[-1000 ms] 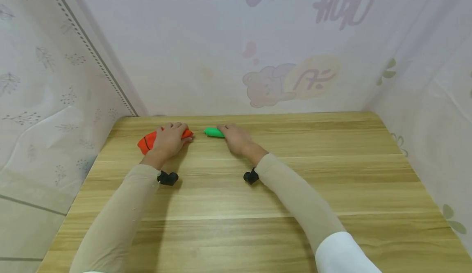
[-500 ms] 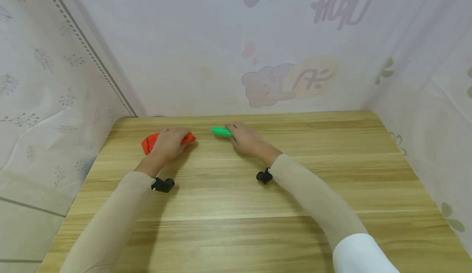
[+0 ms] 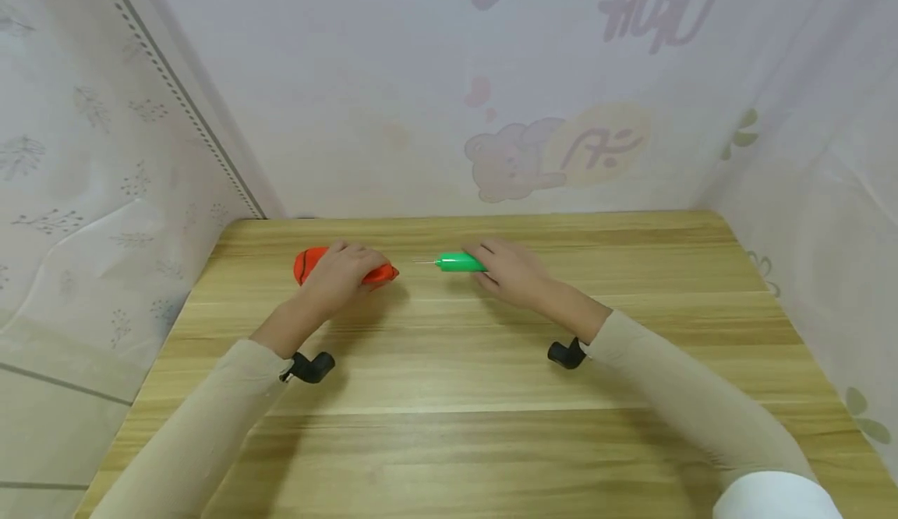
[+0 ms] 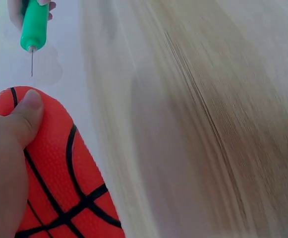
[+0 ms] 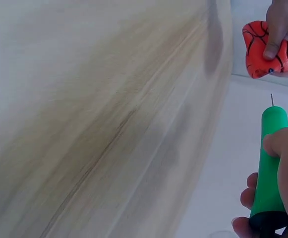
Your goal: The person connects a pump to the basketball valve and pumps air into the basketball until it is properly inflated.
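Observation:
A limp, partly flattened orange rubber basketball [image 3: 309, 263] with black lines is gripped by my left hand [image 3: 344, 273]. In the left wrist view the thumb presses near one end of the ball [image 4: 59, 168]. My right hand [image 3: 515, 273] holds a green ball pump [image 3: 459, 263], fingers wrapped around its barrel. A thin metal needle [image 3: 424, 262] sticks out of the pump's front and points left at the ball, with a small gap between them. The pump's black end piece [image 5: 268, 220] shows in the right wrist view. My palm hides part of the ball.
Both hands are over the far half of a wood-grain table [image 3: 421, 441]. A pale printed curtain [image 3: 393, 98] rises just behind the table's back edge, with more sheets at left and right. Black camera mounts [image 3: 312, 367] hang at the wrists.
Both hands have moved right and slightly nearer the body, the right one farther. The gap between ball and pump has widened, and more of the needle shows.

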`<state>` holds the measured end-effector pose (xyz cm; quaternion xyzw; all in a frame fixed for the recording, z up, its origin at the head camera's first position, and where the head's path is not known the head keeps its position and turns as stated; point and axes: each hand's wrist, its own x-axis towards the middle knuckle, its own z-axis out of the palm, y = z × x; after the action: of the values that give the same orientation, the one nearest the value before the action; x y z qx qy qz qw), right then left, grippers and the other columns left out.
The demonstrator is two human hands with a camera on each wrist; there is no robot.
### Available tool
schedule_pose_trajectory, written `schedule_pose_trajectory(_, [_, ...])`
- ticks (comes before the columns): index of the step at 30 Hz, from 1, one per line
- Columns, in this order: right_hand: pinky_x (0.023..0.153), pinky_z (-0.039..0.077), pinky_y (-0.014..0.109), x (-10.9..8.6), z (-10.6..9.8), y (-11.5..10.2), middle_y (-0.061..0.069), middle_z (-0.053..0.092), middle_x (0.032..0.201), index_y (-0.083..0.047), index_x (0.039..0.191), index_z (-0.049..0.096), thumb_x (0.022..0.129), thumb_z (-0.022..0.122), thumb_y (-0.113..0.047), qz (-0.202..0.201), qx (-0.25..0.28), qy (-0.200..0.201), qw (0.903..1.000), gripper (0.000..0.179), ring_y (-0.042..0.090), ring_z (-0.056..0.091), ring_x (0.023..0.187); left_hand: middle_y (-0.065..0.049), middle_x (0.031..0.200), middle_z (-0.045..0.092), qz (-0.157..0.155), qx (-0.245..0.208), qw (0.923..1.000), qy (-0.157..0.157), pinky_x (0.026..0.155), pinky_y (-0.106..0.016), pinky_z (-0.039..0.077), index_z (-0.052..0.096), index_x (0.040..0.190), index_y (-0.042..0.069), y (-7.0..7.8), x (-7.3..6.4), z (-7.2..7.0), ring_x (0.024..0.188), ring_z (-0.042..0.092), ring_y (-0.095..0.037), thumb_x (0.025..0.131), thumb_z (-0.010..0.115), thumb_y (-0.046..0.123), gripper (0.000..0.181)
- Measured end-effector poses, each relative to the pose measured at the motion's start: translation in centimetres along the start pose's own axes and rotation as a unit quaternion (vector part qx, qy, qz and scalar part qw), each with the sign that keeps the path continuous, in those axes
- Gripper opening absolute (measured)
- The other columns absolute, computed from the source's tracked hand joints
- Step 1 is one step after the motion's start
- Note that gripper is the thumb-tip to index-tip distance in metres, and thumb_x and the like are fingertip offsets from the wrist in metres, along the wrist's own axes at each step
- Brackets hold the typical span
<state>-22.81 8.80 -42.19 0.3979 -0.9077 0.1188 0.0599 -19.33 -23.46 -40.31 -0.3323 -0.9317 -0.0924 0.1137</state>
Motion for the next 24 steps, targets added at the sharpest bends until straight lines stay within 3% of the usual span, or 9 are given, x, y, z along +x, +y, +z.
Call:
schedule_pose_trajectory(5, [0.073, 0.053, 0.034, -2.7, -1.3, 0.2, 0.008, 0.065, 0.109, -0.005, 0.139, 0.058, 0.098, 0.069, -0.025, -0.033, -0.018, 0.028, 0.9989, 0.047, 0.018, 0.061, 0.086, -0.008, 0.105, 0.074, 0.036, 0.014, 0.9991, -0.019, 0.096, -0.052, 0.05, 0.071, 0.108, 0.006, 1.8, 0.5, -0.6, 0.104, 0.068, -0.031, 0.081, 0.086, 0.011, 0.031])
schedule_pose_trajectory(12, [0.057, 0.049, 0.028, -5.8, -2.5, -0.5, 0.006, 0.063, 0.099, -0.005, 0.135, 0.061, 0.096, 0.07, -0.031, -0.061, -0.068, 0.063, 0.9939, 0.047, 0.016, 0.057, 0.073, -0.004, 0.095, 0.073, 0.08, 0.029, 0.9961, -0.022, 0.089, -0.044, 0.051, 0.068, 0.099, 0.007, 4.3, 1.4, -0.6, 0.091, 0.068, -0.026, 0.084, 0.083, 0.011, 0.021])
schedule_pose_trajectory(18, [0.055, 0.048, 0.026, -7.0, -2.7, -1.4, 0.006, 0.063, 0.097, -0.005, 0.136, 0.061, 0.096, 0.07, -0.03, -0.062, -0.07, 0.071, 0.993, 0.048, 0.015, 0.057, 0.072, -0.003, 0.096, 0.071, 0.094, 0.022, 0.9943, -0.045, 0.084, -0.04, 0.048, 0.067, 0.101, 0.008, 5.9, 2.2, -0.5, 0.089, 0.064, -0.023, 0.087, 0.081, 0.014, 0.021])
schedule_pose_trajectory(24, [0.059, 0.052, 0.028, -7.6, -2.8, -1.5, 0.007, 0.065, 0.099, -0.004, 0.135, 0.062, 0.097, 0.07, -0.029, -0.047, -0.064, 0.067, 0.9946, 0.046, 0.016, 0.059, 0.075, -0.002, 0.1, 0.072, 0.107, 0.028, 0.9921, -0.059, 0.083, -0.038, 0.048, 0.068, 0.102, 0.008, 6.6, 2.8, -0.1, 0.089, 0.063, -0.022, 0.088, 0.081, 0.018, 0.022])
